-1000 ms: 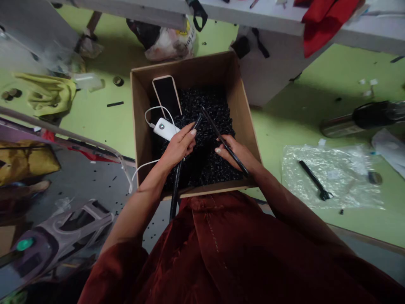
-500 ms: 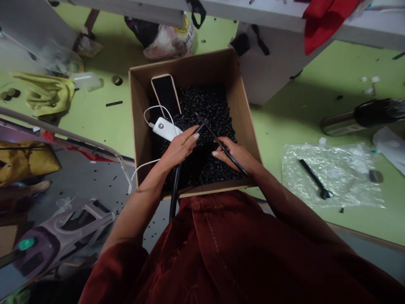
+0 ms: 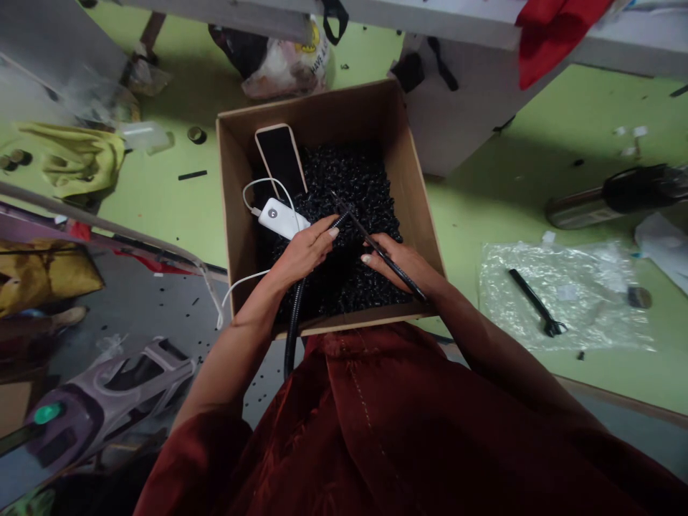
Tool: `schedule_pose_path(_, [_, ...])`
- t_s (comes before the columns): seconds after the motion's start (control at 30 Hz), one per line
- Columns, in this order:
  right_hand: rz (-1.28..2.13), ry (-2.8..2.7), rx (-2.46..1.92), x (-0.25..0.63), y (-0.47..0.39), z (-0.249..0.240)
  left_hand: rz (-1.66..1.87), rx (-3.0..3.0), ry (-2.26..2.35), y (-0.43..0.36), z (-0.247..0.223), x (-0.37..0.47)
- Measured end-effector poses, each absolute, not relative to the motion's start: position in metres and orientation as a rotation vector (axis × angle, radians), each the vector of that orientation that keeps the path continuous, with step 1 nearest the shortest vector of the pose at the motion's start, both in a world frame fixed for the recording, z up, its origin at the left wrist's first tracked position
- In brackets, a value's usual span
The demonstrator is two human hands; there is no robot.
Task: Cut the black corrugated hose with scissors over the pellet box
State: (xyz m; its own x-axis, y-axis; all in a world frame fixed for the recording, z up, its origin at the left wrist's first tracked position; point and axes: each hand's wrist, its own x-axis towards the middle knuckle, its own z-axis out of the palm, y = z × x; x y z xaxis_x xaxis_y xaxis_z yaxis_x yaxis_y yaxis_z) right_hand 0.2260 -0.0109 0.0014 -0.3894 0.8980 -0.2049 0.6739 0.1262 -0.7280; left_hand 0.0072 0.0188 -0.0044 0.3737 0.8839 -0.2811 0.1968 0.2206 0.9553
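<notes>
My left hand (image 3: 310, 247) is closed round a black ribbed tube (image 3: 294, 322), which hangs down over the near edge of the cardboard box (image 3: 420, 193). In my right hand (image 3: 400, 259) is a long dark tool (image 3: 391, 265), its thin front end touching or crossing the tube's end; what kind of tool is hard to tell. Both hands are over small black pieces (image 3: 355, 172) that fill the box. A white power bank (image 3: 282, 221) with a cable lies beside my left hand, and a phone (image 3: 280, 158) leans behind it.
On the green surface (image 3: 473, 215) right of the box lie a clear plastic bag (image 3: 585, 308), a black strip-like item (image 3: 534, 297) and a steel flask (image 3: 585, 208). A yellow cloth (image 3: 80, 161) is at left. A grey ledge (image 3: 456, 25) crosses the top.
The hanging part of the tube has shifted slightly left, and the rear end of the tool has moved slightly right. Both hands keep their grips.
</notes>
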Motion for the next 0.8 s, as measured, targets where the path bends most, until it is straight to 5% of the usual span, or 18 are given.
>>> schedule_pose_path(0.8, [0.985,-2.231,-1.652,0.2249,-0.0113,-0.0054,0.524,1.464,1.254,0.019,-0.0028,0.0094])
